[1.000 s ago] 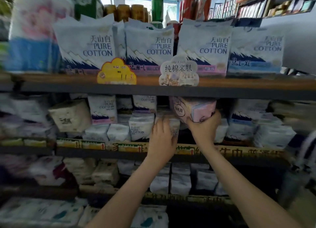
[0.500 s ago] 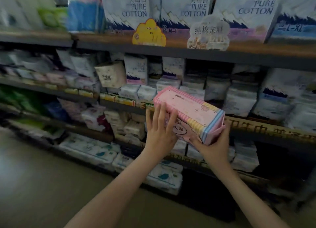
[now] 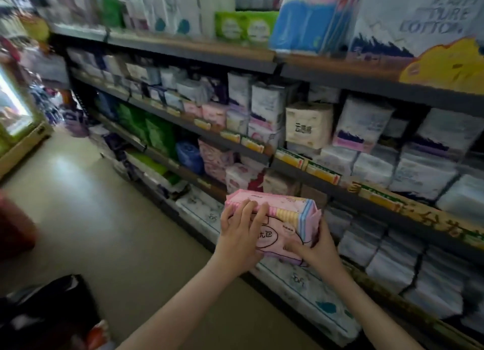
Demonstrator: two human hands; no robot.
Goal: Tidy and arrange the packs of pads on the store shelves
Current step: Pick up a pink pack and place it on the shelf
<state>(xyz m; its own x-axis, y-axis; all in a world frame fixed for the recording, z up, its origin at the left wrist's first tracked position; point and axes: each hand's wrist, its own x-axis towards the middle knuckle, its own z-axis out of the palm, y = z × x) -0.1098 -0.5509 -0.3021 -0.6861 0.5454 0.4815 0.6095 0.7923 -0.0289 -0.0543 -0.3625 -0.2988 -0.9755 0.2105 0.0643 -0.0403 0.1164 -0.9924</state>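
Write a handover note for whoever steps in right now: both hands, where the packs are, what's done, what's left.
Left hand: holds the pink pack at its left end, fingers curled over the top edge.
Right hand: grips the pack's right end from below.
Pack: off the shelves, held out over the aisle in front of the lower rows.
Done: the pack is in hand.
Left: shelve it. The similar pink packs on the shelf further left look like the likely spot, though blur hides whether they match. Then straighten the rest.

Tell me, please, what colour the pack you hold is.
The pack of pads is mostly pink, with yellow and blue bands; head view.
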